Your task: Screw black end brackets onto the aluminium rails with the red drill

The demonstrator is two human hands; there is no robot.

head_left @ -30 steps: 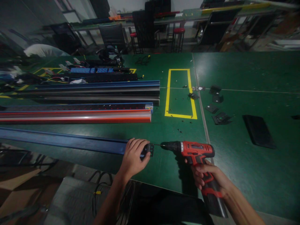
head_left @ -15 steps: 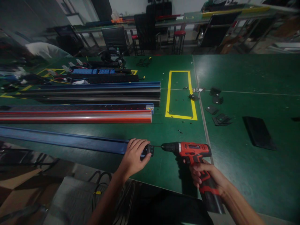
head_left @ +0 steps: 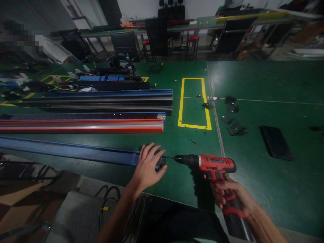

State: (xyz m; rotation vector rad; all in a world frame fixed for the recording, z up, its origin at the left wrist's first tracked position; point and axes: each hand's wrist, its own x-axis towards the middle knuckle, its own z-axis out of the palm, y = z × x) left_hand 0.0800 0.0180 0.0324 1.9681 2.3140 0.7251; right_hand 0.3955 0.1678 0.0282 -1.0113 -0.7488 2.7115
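Pointing leftward in the right hand [head_left: 225, 192]: a red-and-black, pistol-shaped power drill [head_left: 217, 163], its handle wrapped by the curled fingers. The drill's body lies roughly level over the green, smooth-topped table [head_left: 253, 182]; the handle slants toward the near edge.

A thin, dark, straight metal bit [head_left: 171, 157] reaches from the chuck to the small, black, block-like end piece [head_left: 162, 163]. Actual contact at the tip: cannot tell.

The end piece sits at the right end of a long, blue, channel-shaped bar [head_left: 76, 152], which runs along the near side of the table to the left edge of view.

Left hand [head_left: 149, 167]: wide, fingers fanned over the bar's end, thumb beside the end piece. Whether the fingertips press on it, cannot tell.

Behind the bar, parallel and apart from it: a long orange-red and silver profile [head_left: 101, 127]. Farther right, a yellow tape rectangle [head_left: 180, 103] is marked on the tabletop, with small dark screws [head_left: 193, 141] just in front. Right of the tape: thin black plates [head_left: 236, 128], some overlapping, and a flat, black, rectangular object [head_left: 275, 142].
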